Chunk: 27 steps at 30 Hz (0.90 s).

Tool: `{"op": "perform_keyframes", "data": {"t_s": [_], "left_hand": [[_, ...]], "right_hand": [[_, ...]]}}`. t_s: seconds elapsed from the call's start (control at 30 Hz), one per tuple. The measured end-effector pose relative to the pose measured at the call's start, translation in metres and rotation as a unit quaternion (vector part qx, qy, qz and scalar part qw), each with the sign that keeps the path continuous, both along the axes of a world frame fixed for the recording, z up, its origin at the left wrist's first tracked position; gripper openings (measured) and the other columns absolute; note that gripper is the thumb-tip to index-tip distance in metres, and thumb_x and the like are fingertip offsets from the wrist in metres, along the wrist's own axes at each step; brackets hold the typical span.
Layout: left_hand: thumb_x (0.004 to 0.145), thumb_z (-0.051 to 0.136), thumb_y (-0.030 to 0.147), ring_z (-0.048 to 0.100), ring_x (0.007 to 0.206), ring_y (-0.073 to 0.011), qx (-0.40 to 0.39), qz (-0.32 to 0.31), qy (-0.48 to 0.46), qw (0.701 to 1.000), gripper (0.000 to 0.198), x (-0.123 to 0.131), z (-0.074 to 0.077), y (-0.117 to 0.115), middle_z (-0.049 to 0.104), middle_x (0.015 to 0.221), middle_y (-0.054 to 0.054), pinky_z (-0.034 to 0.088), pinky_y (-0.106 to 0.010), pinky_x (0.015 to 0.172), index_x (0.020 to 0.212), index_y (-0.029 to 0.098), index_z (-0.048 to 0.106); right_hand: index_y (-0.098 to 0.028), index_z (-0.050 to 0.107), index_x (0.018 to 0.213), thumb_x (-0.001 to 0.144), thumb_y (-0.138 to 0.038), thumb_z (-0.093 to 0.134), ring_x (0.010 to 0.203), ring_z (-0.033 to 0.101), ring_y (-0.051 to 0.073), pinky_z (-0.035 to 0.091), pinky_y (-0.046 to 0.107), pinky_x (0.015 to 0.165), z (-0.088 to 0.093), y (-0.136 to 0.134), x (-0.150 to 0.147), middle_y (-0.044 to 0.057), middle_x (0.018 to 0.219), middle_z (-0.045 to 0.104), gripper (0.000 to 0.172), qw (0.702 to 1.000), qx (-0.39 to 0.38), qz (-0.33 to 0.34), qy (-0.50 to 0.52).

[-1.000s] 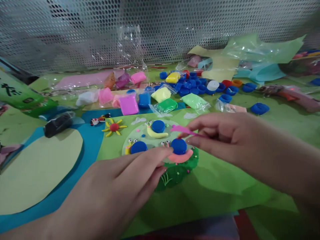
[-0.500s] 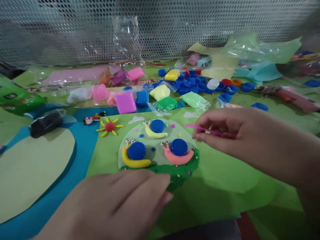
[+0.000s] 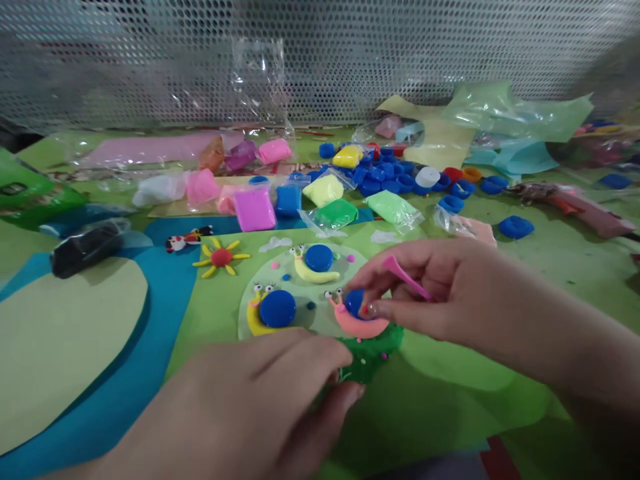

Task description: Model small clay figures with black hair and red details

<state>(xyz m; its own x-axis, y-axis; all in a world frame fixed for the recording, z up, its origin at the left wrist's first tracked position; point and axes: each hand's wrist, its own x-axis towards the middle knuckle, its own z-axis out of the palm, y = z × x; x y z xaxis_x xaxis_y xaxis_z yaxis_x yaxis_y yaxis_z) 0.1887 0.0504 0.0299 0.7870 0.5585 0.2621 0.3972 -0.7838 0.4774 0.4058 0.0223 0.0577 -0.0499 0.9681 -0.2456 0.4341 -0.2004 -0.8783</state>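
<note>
My right hand (image 3: 425, 287) holds a pink plastic tool (image 3: 407, 277) and hovers over the blue cap of the pink clay snail (image 3: 357, 325), thumb and finger pinched at a tiny reddish bit. My left hand (image 3: 260, 393) is curled at the lower edge of the picture, by the dark green clay strip (image 3: 375, 353); its fingertips are near each other, and what they hold is too small to name. A yellow snail (image 3: 257, 323) is partly behind my left hand. Above sits a pale yellow snail (image 3: 315, 272). A clay sun (image 3: 221, 257) lies at upper left.
Bagged clay, such as a purple pack (image 3: 255, 209) and a green pack (image 3: 337, 213), lies behind the picture beside a heap of blue caps (image 3: 385, 170). A pale oval sheet (image 3: 75, 340) rests on blue paper at left. A perforated metal panel (image 3: 320, 60) stands behind.
My right hand has moved left and down over the pink snail, and the pink tool has tilted. My left hand has shifted slightly right, with thumb and fingers more visible.
</note>
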Motion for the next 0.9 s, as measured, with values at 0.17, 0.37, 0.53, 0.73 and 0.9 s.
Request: {"op": "perform_keyframes", "data": {"t_s": [0.17,0.37,0.53,0.73,0.9], "left_hand": [[0.085,0.057,0.028,0.058,0.039,-0.0029,-0.236,0.052,-0.102,0.965,0.011,0.007,0.010,0.000,0.068,0.058,0.013,0.040,-0.003,0.036,0.085,0.033,0.067],[0.092,0.050,0.031,0.064,0.041,-0.0065,-0.508,0.042,-0.187,0.840,0.023,0.011,0.016,-0.003,0.073,0.069,0.008,0.044,-0.008,0.034,0.081,0.023,0.069],[0.091,0.051,0.035,0.063,0.045,-0.0041,-0.501,0.042,-0.148,0.852,0.028,0.009,0.017,0.000,0.068,0.061,0.008,0.043,-0.007,0.038,0.073,0.022,0.067],[0.091,0.047,0.034,0.056,0.047,-0.0050,-0.313,0.037,-0.056,0.947,0.028,0.007,0.016,0.003,0.066,0.058,0.008,0.039,-0.008,0.040,0.070,0.021,0.061],[0.091,0.046,0.031,0.056,0.050,-0.0054,-0.247,0.046,-0.056,0.966,0.029,0.009,0.018,0.006,0.065,0.058,0.008,0.042,-0.008,0.043,0.070,0.022,0.064]], "right_hand": [[-0.027,0.077,0.074,0.076,-0.019,0.063,0.058,0.063,0.010,0.044,0.016,0.045,0.003,-0.009,-0.014,-0.003,0.071,0.071,0.016,0.997,0.075,-0.009,0.024],[-0.023,0.070,0.065,0.075,-0.009,0.068,0.060,0.061,0.004,0.046,0.010,0.052,0.012,-0.011,-0.019,-0.006,0.074,0.068,0.017,0.983,0.181,0.011,-0.032],[-0.023,0.073,0.070,0.077,-0.006,0.065,0.066,0.065,0.007,0.051,0.012,0.061,0.014,-0.016,-0.016,-0.004,0.078,0.070,0.020,0.965,0.246,0.051,-0.080],[-0.028,0.074,0.088,0.084,-0.017,0.057,0.079,0.068,0.015,0.053,0.019,0.059,0.006,-0.025,-0.010,0.001,0.098,0.072,0.021,0.957,0.232,0.098,-0.142],[-0.031,0.072,0.084,0.085,-0.022,0.054,0.057,0.061,0.013,0.041,0.023,0.039,0.014,-0.026,-0.017,0.000,0.079,0.071,0.020,0.976,0.146,0.073,-0.145]]}}
